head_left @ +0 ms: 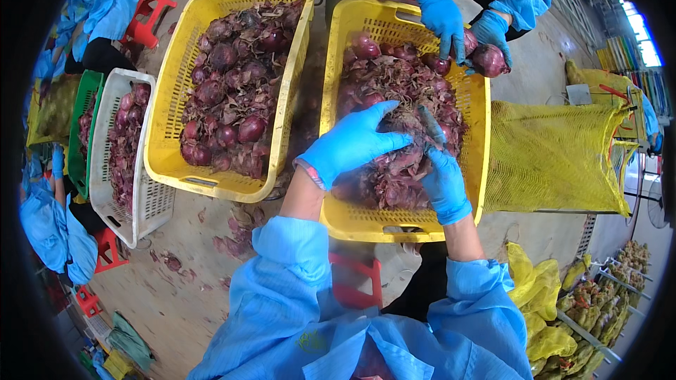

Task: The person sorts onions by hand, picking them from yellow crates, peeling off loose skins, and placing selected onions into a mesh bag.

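Observation:
Both my hands wear blue gloves and reach into a yellow crate point(331, 225) of red onions and loose papery skins. My left hand point(355, 142) is over the heap, thumb and fingers spread, open. On the crate's right side my right hand point(445, 181) has its fingers stretched apart among the skins, fingertips dirty and partly hidden. A smeared mass of dry onion skins point(405, 158) lies between my hands. Across the crate, a co-worker's gloved hand point(440, 17) reaches to an onion at the far right corner. Their other hand point(493, 32) holds a red onion point(491, 61).
Left of my crate stands another yellow crate point(158, 137) of onions, then a white crate point(151, 204) and a green crate point(83, 91). A yellow mesh bag point(556, 155) stands at the right. Red stools point(355, 278) and onion skins point(236, 239) are on the floor. People in blue sit nearby.

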Demonstrator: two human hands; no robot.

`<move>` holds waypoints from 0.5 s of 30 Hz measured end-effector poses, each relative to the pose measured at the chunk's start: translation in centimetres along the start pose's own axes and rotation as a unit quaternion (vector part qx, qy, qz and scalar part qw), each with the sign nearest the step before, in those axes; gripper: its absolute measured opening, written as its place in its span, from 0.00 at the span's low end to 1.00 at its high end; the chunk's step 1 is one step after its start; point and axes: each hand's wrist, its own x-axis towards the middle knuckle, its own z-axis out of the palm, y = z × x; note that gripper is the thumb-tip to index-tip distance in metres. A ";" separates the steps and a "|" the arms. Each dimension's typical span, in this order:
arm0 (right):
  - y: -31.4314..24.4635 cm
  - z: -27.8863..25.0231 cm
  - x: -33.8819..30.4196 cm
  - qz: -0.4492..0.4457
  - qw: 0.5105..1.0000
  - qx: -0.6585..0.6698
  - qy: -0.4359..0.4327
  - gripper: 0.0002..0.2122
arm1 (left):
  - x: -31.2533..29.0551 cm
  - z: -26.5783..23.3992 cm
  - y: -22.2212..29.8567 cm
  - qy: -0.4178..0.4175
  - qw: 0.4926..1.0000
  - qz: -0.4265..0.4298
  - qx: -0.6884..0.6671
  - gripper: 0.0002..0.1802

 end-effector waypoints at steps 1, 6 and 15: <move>0.0 -0.3 -0.1 -0.004 1.000 0.021 0.004 0.29 | 0.3 0.2 -0.1 0.000 0.999 0.043 -0.030 0.39; -0.9 0.2 0.0 0.007 0.985 0.171 0.019 0.28 | 1.0 1.4 0.4 -0.005 0.985 0.159 -0.062 0.45; -1.5 -0.2 -0.6 0.044 0.994 0.017 0.095 0.25 | 1.5 3.0 0.7 0.026 0.988 0.148 0.042 0.29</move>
